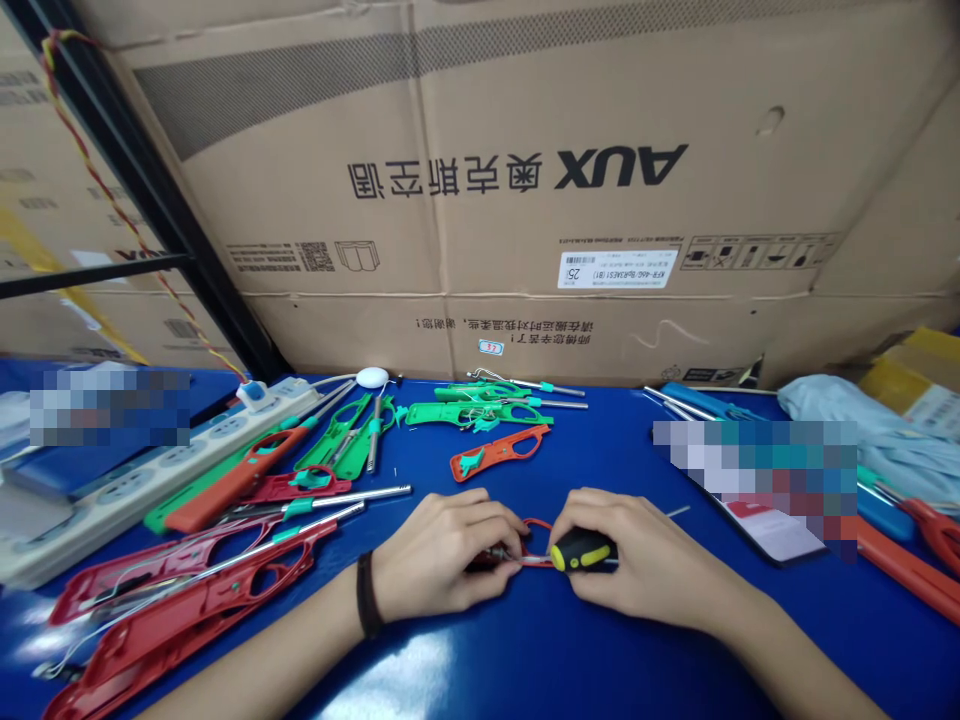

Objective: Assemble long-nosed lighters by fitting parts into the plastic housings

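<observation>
My left hand (442,550) rests on the blue table (570,650), closed around a small red lighter shell (534,527) that is mostly hidden under my fingers. My right hand (630,560) grips a screwdriver with a black and yellow handle (581,552); its tip points left into the red part between my hands. A black band circles my left wrist.
Red, green and orange lighter shells with metal tubes (225,540) lie spread at left and behind my hands, one orange shell (499,452) just beyond them. A white power strip (135,480) sits far left. A large cardboard box (525,180) walls the back. More parts lie right (907,550).
</observation>
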The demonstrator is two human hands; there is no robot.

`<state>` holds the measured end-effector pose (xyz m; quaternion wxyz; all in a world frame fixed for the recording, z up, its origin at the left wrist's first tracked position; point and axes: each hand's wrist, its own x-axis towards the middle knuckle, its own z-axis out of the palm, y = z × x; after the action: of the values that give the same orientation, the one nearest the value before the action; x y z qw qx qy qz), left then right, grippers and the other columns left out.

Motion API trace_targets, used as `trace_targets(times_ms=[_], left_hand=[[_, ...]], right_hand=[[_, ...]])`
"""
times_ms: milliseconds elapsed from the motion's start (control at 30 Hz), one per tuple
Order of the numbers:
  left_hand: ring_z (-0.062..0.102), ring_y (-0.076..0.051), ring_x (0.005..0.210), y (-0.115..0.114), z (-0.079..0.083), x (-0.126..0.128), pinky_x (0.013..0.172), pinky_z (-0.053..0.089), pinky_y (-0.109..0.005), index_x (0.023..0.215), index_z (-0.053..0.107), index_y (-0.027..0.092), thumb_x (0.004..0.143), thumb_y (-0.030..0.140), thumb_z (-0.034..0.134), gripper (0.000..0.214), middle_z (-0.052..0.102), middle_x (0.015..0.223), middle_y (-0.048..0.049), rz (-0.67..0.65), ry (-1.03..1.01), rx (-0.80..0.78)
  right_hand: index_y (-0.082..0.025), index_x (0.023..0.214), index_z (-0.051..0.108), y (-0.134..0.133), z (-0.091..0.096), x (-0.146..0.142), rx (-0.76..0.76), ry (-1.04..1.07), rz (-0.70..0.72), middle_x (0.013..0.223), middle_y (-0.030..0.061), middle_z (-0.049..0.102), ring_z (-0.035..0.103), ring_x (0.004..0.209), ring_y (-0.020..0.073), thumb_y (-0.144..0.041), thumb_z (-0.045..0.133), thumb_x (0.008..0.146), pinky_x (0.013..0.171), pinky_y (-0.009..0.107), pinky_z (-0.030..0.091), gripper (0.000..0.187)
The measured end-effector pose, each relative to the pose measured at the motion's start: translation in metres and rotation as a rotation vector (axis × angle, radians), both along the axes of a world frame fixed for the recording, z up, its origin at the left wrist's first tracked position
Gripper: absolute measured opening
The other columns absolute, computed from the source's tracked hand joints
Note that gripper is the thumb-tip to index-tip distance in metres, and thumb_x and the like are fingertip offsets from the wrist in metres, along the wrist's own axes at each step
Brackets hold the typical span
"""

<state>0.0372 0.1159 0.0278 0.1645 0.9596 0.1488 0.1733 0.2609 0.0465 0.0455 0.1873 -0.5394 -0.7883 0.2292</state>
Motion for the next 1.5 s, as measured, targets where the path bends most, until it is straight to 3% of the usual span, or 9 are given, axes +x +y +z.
trace_targets(times_ms=[333, 667, 900, 1500], left_hand=[[0.062, -0.014, 0.088, 0.0002, -0.0009, 0.0019, 0.081, 0.046, -0.025, 0.094, 0.063, 0.020, 0.083, 0.020, 0.057, 0.012, 0.068, 0.102, 0.0004, -0.005, -0.035, -0.001], [0.060, -0.015, 0.088, -0.0021, 0.0004, 0.0049, 0.080, 0.046, -0.024, 0.087, 0.062, 0.019, 0.077, 0.016, 0.061, 0.010, 0.067, 0.102, 0.0009, 0.050, -0.030, -0.125], [0.060, -0.015, 0.086, -0.0011, 0.0018, 0.0034, 0.082, 0.044, -0.025, 0.088, 0.062, 0.019, 0.079, 0.016, 0.059, 0.010, 0.067, 0.102, -0.0002, 0.015, -0.023, -0.111], [0.062, -0.015, 0.088, 0.0005, 0.0019, 0.0030, 0.083, 0.045, -0.025, 0.090, 0.062, 0.020, 0.081, 0.019, 0.060, 0.010, 0.068, 0.101, -0.0002, -0.002, -0.012, -0.115]], right_hand=[[-0.024, 0.085, 0.061, -0.0014, -0.0010, 0.0008, -0.005, -0.022, 0.005, 0.087, -0.0034, 0.063, 0.060, 0.077, 0.0150, -0.010, 0.056, 0.066, 0.066, 0.023, 0.038, 0.024], [-0.023, 0.079, 0.059, 0.0001, -0.0007, 0.0006, -0.040, -0.019, -0.027, 0.084, -0.0035, 0.064, 0.059, 0.073, 0.0142, -0.016, 0.058, 0.070, 0.062, 0.023, 0.035, 0.012], [-0.023, 0.081, 0.060, 0.0010, -0.0031, 0.0036, -0.046, -0.019, -0.014, 0.085, -0.0032, 0.064, 0.059, 0.075, 0.0148, -0.012, 0.059, 0.067, 0.064, 0.022, 0.037, 0.018], [-0.024, 0.085, 0.064, 0.0014, -0.0023, 0.0052, -0.040, -0.013, -0.004, 0.087, -0.0018, 0.066, 0.060, 0.080, 0.0167, -0.017, 0.060, 0.075, 0.069, 0.024, 0.040, 0.012]])
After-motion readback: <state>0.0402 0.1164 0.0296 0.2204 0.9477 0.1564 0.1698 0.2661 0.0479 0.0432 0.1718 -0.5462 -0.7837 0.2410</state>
